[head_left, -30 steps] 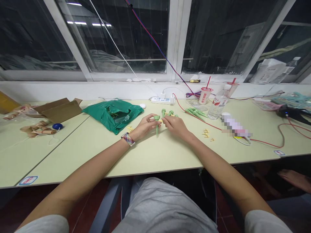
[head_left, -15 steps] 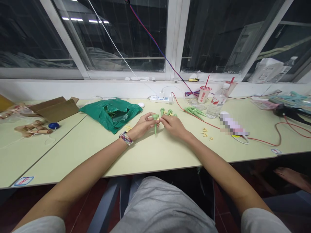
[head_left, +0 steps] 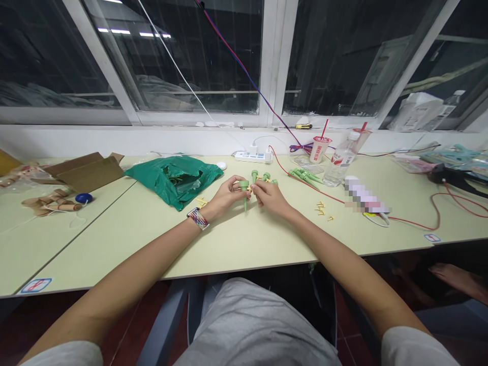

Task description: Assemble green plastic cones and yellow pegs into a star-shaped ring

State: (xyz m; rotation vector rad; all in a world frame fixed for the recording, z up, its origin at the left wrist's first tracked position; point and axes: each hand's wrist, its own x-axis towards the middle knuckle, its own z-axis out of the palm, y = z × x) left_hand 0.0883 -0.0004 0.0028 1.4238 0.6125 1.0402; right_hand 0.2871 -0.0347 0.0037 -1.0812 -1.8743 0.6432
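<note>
My left hand point(head_left: 227, 197) grips a green plastic watering spike point(head_left: 244, 189) upright, its pointed end down, above the table. At the spike's side a small yellow valve point(head_left: 249, 188) sticks out, and the fingertips of my right hand point(head_left: 270, 197) are closed on it. Just behind my hands are several more green spikes with yellow valves point(head_left: 266, 176). To their right lies a pile of green spikes point(head_left: 305, 177). Several loose yellow valves point(head_left: 321, 208) are on the table right of my right hand. More yellow pieces point(head_left: 202, 202) lie beside my left wrist, partly hidden.
A green plastic bag point(head_left: 173, 178) lies open at the left, near a cardboard box point(head_left: 89, 173) and wooden toys point(head_left: 57, 203). Behind are a power strip point(head_left: 253, 156), a cup point(head_left: 319, 149) and a water bottle point(head_left: 338, 163). A red cable point(head_left: 316, 189) crosses the right side. Another person's hand point(head_left: 453, 277) shows at far right.
The spike has shifted very slightly right and down, and my left fingers have moved a little on it. My right hand stays at the yellow valve.
</note>
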